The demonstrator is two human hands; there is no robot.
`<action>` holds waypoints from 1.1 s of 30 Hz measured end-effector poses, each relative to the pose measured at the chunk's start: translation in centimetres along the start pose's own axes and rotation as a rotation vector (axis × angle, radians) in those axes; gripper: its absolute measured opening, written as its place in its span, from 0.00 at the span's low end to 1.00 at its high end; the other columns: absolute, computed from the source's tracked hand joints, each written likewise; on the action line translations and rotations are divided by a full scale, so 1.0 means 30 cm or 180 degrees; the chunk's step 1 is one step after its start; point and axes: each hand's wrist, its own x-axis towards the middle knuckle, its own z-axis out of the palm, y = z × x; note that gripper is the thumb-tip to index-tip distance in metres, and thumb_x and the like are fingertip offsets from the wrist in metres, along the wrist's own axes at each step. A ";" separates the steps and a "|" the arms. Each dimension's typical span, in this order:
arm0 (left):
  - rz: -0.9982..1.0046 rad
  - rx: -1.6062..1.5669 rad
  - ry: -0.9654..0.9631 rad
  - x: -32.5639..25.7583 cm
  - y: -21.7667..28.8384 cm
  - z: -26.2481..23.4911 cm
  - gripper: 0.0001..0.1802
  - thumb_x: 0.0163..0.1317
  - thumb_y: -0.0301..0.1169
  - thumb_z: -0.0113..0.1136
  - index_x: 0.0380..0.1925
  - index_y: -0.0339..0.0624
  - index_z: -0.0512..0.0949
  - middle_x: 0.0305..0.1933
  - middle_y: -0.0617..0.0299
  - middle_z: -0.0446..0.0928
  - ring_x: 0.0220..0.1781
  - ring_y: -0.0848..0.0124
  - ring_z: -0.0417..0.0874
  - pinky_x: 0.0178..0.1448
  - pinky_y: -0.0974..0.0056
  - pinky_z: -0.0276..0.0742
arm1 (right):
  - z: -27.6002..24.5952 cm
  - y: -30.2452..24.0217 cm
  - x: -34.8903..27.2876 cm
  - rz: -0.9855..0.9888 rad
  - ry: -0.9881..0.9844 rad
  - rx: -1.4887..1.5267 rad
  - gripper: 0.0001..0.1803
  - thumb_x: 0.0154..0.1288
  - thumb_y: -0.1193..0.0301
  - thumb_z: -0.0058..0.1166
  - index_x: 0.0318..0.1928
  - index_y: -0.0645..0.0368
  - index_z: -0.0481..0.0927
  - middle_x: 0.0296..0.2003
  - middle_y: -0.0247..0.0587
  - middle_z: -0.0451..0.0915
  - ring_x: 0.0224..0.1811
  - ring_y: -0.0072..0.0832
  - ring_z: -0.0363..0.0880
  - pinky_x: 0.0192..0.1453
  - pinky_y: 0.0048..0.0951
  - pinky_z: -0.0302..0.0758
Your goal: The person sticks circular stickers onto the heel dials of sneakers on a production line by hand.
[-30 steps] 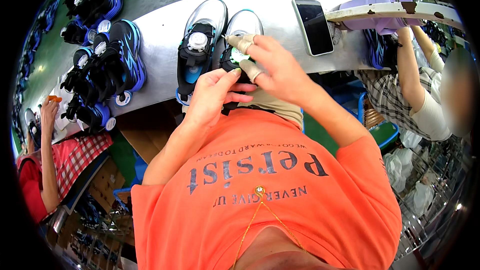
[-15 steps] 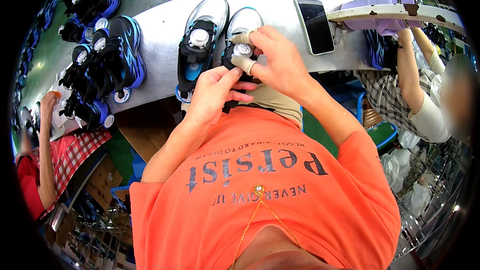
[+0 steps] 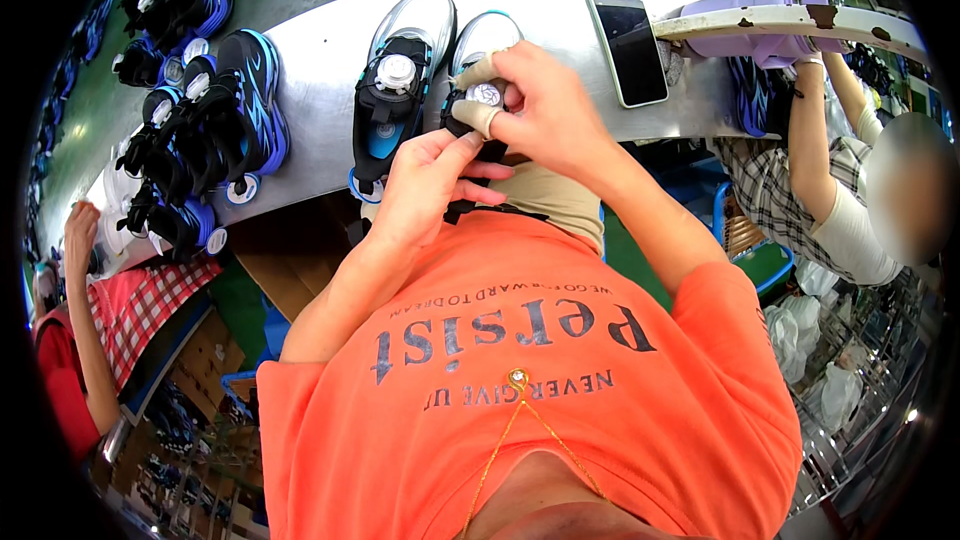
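Observation:
A silver and black sneaker (image 3: 484, 35) with a round silver dial (image 3: 485, 95) on its tongue lies on the metal table before me. My right hand (image 3: 548, 105) bends over it, with beige covers on thumb and index finger, which close around the dial from either side. At the heel end, my left hand (image 3: 425, 185) pinches thumb against index finger on the dark collar; its other fingers stretch out. My fingers hide most of the shoe's rear. Just left, a matching sneaker (image 3: 410, 35) with a white dial (image 3: 395, 72) stands untouched, its blue insole showing.
Black and blue sneakers (image 3: 250, 100) crowd the metal table's (image 3: 320, 50) left side. A phone (image 3: 628, 50) lies to the right, near a white curved bar (image 3: 780, 22) with chipped paint and a purple object (image 3: 740, 45). Co-workers sit on both sides.
My right hand's fingers have shifted slightly around the dial, and its index finger sits a little higher. My left hand holds nearly the same place. The left co-worker's hand has moved lower.

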 end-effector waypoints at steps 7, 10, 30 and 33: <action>0.0001 -0.0060 -0.0045 0.002 -0.001 -0.007 0.17 0.69 0.36 0.51 0.42 0.29 0.76 0.44 0.50 0.80 0.42 0.62 0.85 0.36 0.65 0.85 | 0.002 -0.012 0.002 -0.0093 0.0015 0.0066 0.14 0.51 0.69 0.65 0.41 0.55 0.84 0.27 0.33 0.67 0.24 0.21 0.65 0.27 0.24 0.65; 0.0041 -0.0056 -0.0022 0.001 0.004 -0.009 0.17 0.69 0.36 0.51 0.43 0.29 0.75 0.44 0.50 0.79 0.41 0.61 0.85 0.36 0.65 0.85 | 0.002 0.001 0.015 0.0290 -0.0178 0.0251 0.14 0.51 0.68 0.65 0.41 0.53 0.83 0.27 0.34 0.67 0.23 0.22 0.66 0.27 0.25 0.67; 0.0023 -0.0220 -0.0057 0.004 -0.003 -0.013 0.13 0.67 0.32 0.52 0.38 0.29 0.75 0.43 0.50 0.78 0.41 0.59 0.85 0.36 0.63 0.86 | -0.062 0.036 -0.028 -0.0090 -0.0432 0.0152 0.22 0.55 0.66 0.65 0.52 0.53 0.81 0.27 0.33 0.72 0.24 0.20 0.67 0.29 0.22 0.67; 0.0007 -0.0243 -0.0036 0.001 -0.004 -0.013 0.13 0.67 0.33 0.54 0.38 0.31 0.76 0.42 0.51 0.79 0.41 0.58 0.85 0.35 0.62 0.86 | -0.035 0.044 -0.032 -0.0560 0.0165 -0.0459 0.23 0.56 0.66 0.65 0.54 0.52 0.80 0.26 0.31 0.71 0.22 0.19 0.65 0.28 0.22 0.67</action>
